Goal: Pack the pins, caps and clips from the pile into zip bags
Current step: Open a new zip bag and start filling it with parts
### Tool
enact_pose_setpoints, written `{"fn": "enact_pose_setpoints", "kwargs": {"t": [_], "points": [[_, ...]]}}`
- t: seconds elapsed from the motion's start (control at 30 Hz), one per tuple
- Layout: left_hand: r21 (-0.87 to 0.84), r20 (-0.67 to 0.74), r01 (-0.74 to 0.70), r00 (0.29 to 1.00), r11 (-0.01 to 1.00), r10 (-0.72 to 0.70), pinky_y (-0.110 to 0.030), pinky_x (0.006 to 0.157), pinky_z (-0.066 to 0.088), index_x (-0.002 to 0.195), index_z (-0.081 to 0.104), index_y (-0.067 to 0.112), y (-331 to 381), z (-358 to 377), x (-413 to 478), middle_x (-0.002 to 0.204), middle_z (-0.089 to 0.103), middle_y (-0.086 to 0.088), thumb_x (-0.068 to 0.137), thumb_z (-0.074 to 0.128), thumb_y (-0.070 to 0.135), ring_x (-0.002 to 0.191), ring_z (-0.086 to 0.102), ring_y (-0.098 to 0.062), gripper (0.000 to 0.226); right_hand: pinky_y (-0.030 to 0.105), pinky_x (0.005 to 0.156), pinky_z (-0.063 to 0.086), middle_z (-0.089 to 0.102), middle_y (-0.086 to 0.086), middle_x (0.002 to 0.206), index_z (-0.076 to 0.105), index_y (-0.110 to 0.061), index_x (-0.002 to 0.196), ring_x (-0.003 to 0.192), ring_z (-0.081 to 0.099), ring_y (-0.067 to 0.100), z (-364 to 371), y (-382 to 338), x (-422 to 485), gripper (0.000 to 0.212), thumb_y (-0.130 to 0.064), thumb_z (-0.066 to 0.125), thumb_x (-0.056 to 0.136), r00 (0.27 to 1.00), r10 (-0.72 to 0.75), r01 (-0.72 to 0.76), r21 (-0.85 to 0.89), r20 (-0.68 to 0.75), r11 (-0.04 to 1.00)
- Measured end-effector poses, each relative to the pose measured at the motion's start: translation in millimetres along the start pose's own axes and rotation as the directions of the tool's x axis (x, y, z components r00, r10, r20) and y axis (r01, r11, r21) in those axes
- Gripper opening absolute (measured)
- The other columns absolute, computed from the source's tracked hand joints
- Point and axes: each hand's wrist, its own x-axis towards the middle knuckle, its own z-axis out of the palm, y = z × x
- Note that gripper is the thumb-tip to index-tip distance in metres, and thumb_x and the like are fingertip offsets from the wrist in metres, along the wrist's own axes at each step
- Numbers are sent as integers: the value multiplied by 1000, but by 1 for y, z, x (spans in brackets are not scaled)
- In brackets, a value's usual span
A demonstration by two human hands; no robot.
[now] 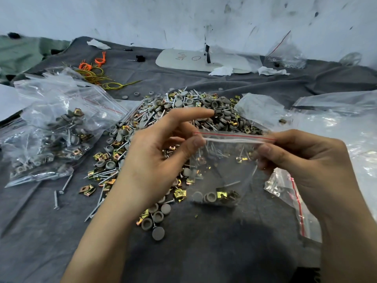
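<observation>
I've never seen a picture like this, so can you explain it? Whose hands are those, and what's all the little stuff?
This is one picture from a camera worn on a person's head, looking down at their own hands. The left hand and right hand each pinch the top of a clear zip bag with grey caps, gold clips and pins inside. Behind it, on a grey cloth, lies a big pile of the same parts. On the left sit filled bags.

Beyond the pile [183, 123], a white flat panel [204, 62]: handwritten dark pen marks. One reads as a lone "O" or zero; the scribble just left of it is too blurred to read.
</observation>
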Motion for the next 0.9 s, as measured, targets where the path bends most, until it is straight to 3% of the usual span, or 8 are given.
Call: {"fn": "enact_pose_setpoints", "kwargs": {"t": [0.1, 0.3, 0.4, 0.6, 0.73, 0.8, 0.9], "points": [[34, -11, -13, 1000, 999, 13, -14, 86, 49, 127, 52, 45, 0, -5, 0, 82, 63, 8, 86, 67, 15, 87, 66, -3, 53, 22, 52, 54, 70, 2, 62, 77, -21, 76, 51, 63, 14, 0, 1, 0, 14, -22, 72, 64, 1000, -12, 12, 4, -10, 1000], [72, -15, -33, 999, 997, 35, -29, 94, 52, 133, 49, 45, 2, -9, -1, 81, 65, 11, 84, 71, 20, 90, 68, -12, 59, 20, 53, 51, 69, 0, 64, 75, -22, 73, 53, 58, 15, -2, 3, 0, 10, -27, 75, 65, 997, -71, 70, 51, 30, 996], [59, 1, -64, 998, 996, 64, -25, 94, 51, 139, 43, 42, 4, -8, -1, 82, 64, 11, 86, 67, 26, 91, 68, -13, 60, 18, 54, 48, 68, -3, 67, 75, -26, 78, 58, 57, 11, -3, 3, 0, 18, -38, 78, 66, 995, -81, 83, -19, 65, 996], [30, 4, -87, 996, 996, 87, -19, 91, 50, 134, 47, 37, 5, -4, -1, 88, 65, 13, 88, 62, 24, 93, 68, -6, 51, 15, 58, 48, 67, -10, 67, 75, -33, 77, 62, 58, 4, -1, 5, 1, 12, -35, 80, 66, 994, -66, 73, -82, 87, 994], [-2, 16, -7, 1000, 1000, 7, -16, 86, 51, 112, 66, 34, 1, -4, -1, 88, 68, 18, 85, 71, 25, 91, 67, -2, 29, 16, 58, 46, 66, -10, 66, 75, -33, 76, 62, 57, 5, 0, 5, 0, 11, -36, 80, 67, 992, -74, 83, -90, 99, 992], [-38, 23, 27, 999, 999, -26, -16, 83, 51, 98, 66, 32, -2, -2, -1, 92, 70, 13, 84, 72, 27, 91, 67, -2, 17, 19, 58, 44, 65, -9, 65, 75, -32, 75, 62, 56, 8, 0, 6, 0, 8, -36, 73, 68, 993, -83, 89, -71, 88, 993], [-89, 27, 55, 998, 995, -52, -17, 84, 51, 85, 65, 30, -4, 0, 0, 113, 60, 8, 82, 69, 29, 104, 63, -5, 6, 20, 58, 43, 63, -9, 63, 74, -31, 73, 61, 55, 8, 1, 6, -1, 6, -35, 72, 68, 992, -100, 106, -77, 78, 991]]}}
